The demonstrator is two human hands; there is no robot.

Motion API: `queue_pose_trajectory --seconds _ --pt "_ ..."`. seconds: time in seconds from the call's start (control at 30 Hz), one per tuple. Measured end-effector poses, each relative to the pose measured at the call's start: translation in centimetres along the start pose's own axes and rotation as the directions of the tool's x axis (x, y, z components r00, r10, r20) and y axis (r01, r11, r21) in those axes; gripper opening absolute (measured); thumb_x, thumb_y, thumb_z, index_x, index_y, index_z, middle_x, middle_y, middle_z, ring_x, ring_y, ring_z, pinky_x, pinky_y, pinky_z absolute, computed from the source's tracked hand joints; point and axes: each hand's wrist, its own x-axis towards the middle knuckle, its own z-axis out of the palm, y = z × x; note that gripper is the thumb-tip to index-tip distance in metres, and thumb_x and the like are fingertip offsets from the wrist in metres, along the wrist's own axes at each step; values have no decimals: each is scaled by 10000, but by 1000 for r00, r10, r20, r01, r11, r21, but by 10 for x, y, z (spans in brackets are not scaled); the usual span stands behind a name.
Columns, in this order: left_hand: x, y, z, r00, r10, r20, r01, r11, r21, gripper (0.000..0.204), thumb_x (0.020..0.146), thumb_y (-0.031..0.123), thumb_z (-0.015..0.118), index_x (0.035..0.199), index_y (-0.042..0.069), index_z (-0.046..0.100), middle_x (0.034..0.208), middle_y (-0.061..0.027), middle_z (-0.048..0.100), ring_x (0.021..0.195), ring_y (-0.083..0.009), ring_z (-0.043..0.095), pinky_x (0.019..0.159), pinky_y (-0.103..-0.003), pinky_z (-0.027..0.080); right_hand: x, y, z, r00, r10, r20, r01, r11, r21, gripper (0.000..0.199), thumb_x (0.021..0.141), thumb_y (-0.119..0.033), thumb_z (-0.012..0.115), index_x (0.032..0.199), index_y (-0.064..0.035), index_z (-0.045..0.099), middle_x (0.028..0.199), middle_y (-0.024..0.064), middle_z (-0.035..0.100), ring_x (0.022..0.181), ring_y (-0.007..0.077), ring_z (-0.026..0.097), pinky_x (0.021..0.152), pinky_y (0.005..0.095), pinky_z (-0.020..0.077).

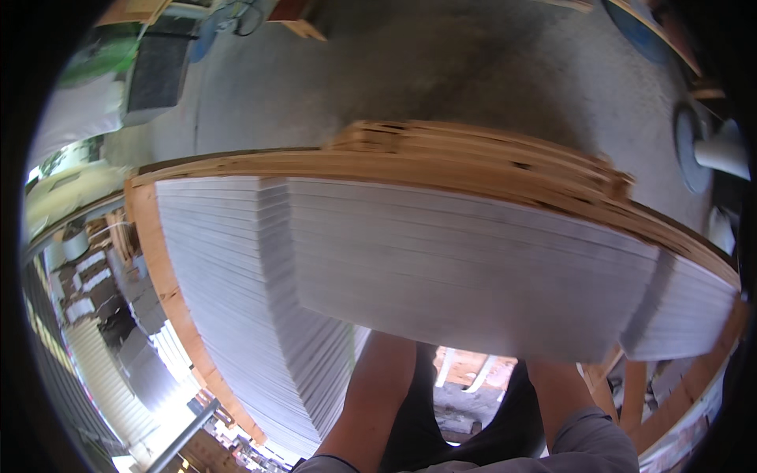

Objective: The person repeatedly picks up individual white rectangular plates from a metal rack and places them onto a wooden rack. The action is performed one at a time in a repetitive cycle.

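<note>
My left forearm (377, 390) and my right forearm (558, 386) reach forward from the lower edge to the near side of a block of white sheets (465, 272). Both hands are hidden behind or under that block, so their fingers do not show. The block looks layered, with fine lines running across it. More layered white sheets (217, 244) lie to its left, and another white stack (682, 307) sits to its right. A wooden rail (268, 164) runs along the far side of them all.
Several wooden slats (489, 151) lie along the far rail. A wooden side beam (180, 303) bounds the left. Beyond is a grey concrete floor (473, 71), with a dark box (162, 75) far left and a grey disc (691, 150) far right. Wooden beams (633, 394) stand lower right.
</note>
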Motion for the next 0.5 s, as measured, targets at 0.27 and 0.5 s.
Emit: queue_pose_trajectory --seconds 0.27,0.5 --pt "-12 6 -15 999 -50 -9 50 998 -40 618 903 456 422 1322 9 342 1328 -164 407 1195 -328 418 981 -455 355 4 -2 -6 999 37 -5 -37 999 -12 354 892 -258 496 1175 -45 491 993 106 614 827 240 628 626 309 503" --pt "-12 8 -20 998 -68 -8 67 996 -54 614 908 452 412 1316 -1 345 1308 -169 424 1171 -326 441 964 -452 372 2 -3 -14 999 38 -14 -39 999 -24 350 892 -247 500 1176 -42 493 985 107 614 817 238 629 615 300 499"
